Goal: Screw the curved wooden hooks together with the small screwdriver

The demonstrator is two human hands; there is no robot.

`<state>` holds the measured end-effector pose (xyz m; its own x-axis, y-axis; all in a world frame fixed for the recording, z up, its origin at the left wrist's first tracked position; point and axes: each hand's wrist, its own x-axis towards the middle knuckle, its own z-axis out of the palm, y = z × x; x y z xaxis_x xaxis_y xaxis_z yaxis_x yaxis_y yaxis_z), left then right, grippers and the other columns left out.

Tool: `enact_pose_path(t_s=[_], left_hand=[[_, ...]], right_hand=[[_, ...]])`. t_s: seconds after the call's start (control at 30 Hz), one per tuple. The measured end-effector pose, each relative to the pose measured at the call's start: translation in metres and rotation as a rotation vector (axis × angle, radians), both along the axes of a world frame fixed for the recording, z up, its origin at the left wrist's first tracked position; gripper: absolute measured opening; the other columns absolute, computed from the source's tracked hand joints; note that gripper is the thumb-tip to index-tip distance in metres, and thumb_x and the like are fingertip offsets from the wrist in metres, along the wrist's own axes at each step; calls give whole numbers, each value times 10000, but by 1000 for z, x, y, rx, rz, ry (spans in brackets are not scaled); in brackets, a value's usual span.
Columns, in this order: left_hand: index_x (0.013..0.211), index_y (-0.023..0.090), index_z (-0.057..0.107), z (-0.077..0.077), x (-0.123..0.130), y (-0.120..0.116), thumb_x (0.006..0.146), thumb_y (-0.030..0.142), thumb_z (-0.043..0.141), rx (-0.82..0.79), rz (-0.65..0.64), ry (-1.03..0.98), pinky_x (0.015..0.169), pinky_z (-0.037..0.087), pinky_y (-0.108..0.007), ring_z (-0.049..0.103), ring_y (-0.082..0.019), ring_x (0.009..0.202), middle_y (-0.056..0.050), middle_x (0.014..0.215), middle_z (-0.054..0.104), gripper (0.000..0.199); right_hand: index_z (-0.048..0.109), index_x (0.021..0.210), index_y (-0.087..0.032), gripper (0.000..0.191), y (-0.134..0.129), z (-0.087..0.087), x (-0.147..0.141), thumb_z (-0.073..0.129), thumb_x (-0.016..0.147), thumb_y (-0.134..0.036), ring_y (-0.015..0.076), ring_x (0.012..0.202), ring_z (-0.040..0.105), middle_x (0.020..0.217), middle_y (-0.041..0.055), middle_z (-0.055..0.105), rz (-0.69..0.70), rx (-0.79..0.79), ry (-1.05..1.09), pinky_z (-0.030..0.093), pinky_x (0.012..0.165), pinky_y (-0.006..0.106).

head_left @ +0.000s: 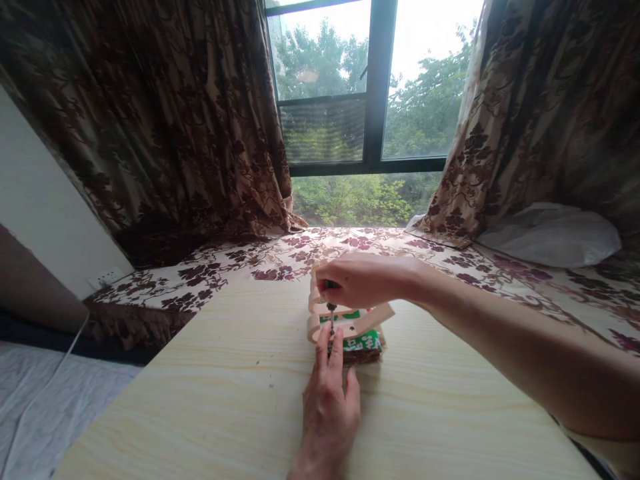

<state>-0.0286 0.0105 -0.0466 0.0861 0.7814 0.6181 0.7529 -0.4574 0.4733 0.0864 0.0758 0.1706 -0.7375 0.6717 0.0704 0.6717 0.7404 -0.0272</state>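
My right hand (pixel 350 281) is wrapped round the dark handle of a screwdriver (pixel 331 319), whose shaft points down at a pale wooden piece (pixel 373 320). That piece has rounded ends at its left and lies over a green packet (pixel 364 342) with white characters and a brown edge. From the near side, my left hand (pixel 330 400) reaches up, its index and middle fingers stretched out beside the screwdriver tip and touching the wooden piece. The left thumb is apart from those fingers. Whatever the tip meets is too small to make out.
The light wooden table (pixel 225 387) bears a few small dark specks left of the hands. Behind it is a flower-patterned cloth ledge (pixel 280 257) below a window, with patterned curtains at both sides. A translucent plastic bag (pixel 555 233) lies at the right.
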Motion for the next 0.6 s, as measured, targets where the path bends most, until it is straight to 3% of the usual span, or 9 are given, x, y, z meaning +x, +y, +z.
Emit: enact_pose_path(t_s=[0.13,0.33,0.53,0.6], left_hand=[[1463,205,290,-1,0,1,873,75,434,14,11,7,1055,432,-376,309,-257,1404,-141,1545,281,621],[1468,195,276,-1,-3,-2,892,79,412,27,15,27,1057,422,-342,302,-226,1407,-139,1553,265,603],[1465,222,300,-12,1,-1,829,15,411,53,99,14,1036,444,-320,355,-222,1384,-104,1548,298,678],[1458,227,324,-19,3,1,778,-16,420,71,138,10,1014,467,-306,382,-223,1369,-89,1537,327,728]], right_hand=[[641,879,-131,217,6,-5,1,457,849,-243,121,541,387,733,84,640,-44,10,24,231,495,258],[588,885,-190,102,7,-15,5,516,817,-211,105,590,432,754,22,622,-20,-1,148,254,517,232],[494,791,-187,162,8,-42,7,483,900,-307,103,607,421,703,6,559,-67,59,322,259,538,245],[459,742,-198,201,10,-51,8,513,886,-326,97,586,404,644,-25,499,-80,15,454,253,529,243]])
